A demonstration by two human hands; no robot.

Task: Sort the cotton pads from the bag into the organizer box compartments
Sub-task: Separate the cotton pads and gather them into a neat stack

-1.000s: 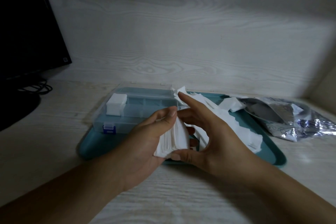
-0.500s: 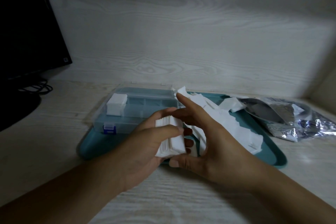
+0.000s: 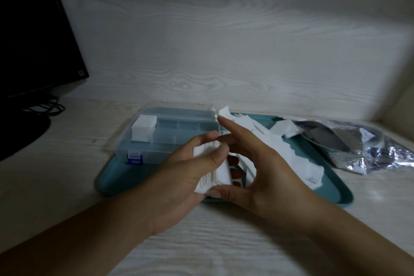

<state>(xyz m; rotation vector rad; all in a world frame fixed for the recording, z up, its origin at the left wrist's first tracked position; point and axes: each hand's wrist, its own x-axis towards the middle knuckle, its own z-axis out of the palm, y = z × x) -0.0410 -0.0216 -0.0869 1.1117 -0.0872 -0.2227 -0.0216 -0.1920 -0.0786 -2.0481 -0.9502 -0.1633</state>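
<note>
One pad pile (image 3: 143, 129) sits in the organizer box (image 3: 170, 139). Left hand (image 3: 179, 184) grips a stack (image 3: 212, 168); right hand (image 3: 257, 170), fingers apart, steadies it. Many pads (image 3: 291, 154) wait beside the box.

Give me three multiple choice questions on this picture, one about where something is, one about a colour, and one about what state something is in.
1. Where in the organizer box does the stack of pads already put away sit?
A. far left compartment
B. middle of the near row
C. on the shut lid

2. What colour is the tray under the box?
A. red
B. teal
C. yellow

3. What is the left hand doing?
A. lying flat on the desk
B. gripping a stack of cotton pads
C. pulling the blue latch

Answers:
1 A, the white stack fills a far left compartment.
2 B, its bare rim shows teal.
3 B, the thumb and fingers curl round the held stack, which the right hand steadies.
</note>
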